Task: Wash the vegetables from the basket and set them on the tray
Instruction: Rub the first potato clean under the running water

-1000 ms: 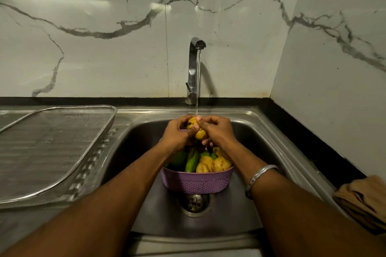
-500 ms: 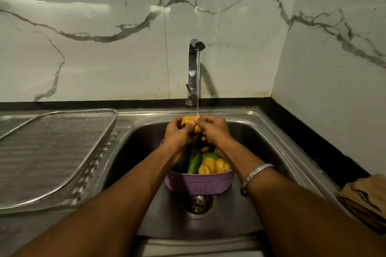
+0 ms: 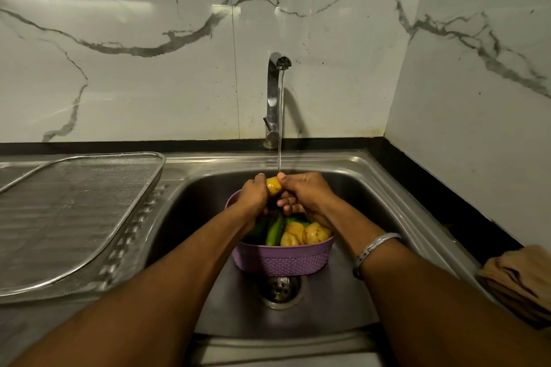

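A yellow potato (image 3: 273, 185) is held under the running water, above the purple basket (image 3: 283, 261) that stands in the sink. My left hand (image 3: 253, 195) grips the potato from the left and my right hand (image 3: 304, 192) grips it from the right. Most of the potato is hidden by my fingers. The basket holds more yellow potatoes (image 3: 313, 233) and green vegetables (image 3: 274, 232). The wire mesh tray (image 3: 74, 211) lies on the drainboard to the left with nothing on it.
The tap (image 3: 275, 98) at the back wall runs a thin stream onto the potato. The steel sink (image 3: 372, 202) has its drain (image 3: 280, 289) just in front of the basket. A brown cloth (image 3: 518, 280) lies on the counter at the right edge.
Both hands have kept hold of the potato under the stream and turned it a little. My fingers now cover more of it. The basket has not moved.
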Action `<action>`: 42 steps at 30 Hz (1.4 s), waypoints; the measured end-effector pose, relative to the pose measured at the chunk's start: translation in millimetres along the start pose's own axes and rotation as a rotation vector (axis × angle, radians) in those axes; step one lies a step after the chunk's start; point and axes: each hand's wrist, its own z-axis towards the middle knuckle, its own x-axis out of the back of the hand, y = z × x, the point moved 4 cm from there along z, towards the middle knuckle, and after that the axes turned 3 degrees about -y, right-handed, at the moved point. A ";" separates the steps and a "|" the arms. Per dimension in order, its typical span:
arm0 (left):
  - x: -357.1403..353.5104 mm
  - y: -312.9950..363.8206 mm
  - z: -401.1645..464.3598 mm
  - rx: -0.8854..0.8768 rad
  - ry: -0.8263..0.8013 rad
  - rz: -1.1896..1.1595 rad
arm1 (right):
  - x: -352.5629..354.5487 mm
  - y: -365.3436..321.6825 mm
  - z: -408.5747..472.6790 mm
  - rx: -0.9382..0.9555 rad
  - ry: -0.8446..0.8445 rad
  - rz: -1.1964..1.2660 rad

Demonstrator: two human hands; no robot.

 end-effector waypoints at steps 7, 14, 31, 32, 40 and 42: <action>-4.4 0.7 -3.5 -0.060 -0.036 0.022 | -0.8 -6.5 -9.8 -0.038 0.141 -0.062; -1.6 0.1 -6.4 0.003 0.066 -0.177 | -13.2 -17.4 -13.7 0.058 0.215 -0.160; -30.4 28.4 -26.0 -0.590 0.125 0.523 | 14.8 -19.7 -4.5 0.042 0.383 -0.312; -25.1 29.4 -22.2 -0.548 0.154 0.495 | 14.0 -21.3 -5.3 0.076 0.391 -0.387; -4.6 20.5 -4.1 -0.001 -0.030 -0.088 | -19.4 -36.4 -20.3 0.557 0.401 -0.865; 0.7 22.9 3.1 -0.231 0.101 0.124 | -20.5 -34.7 -17.6 0.563 0.409 -0.843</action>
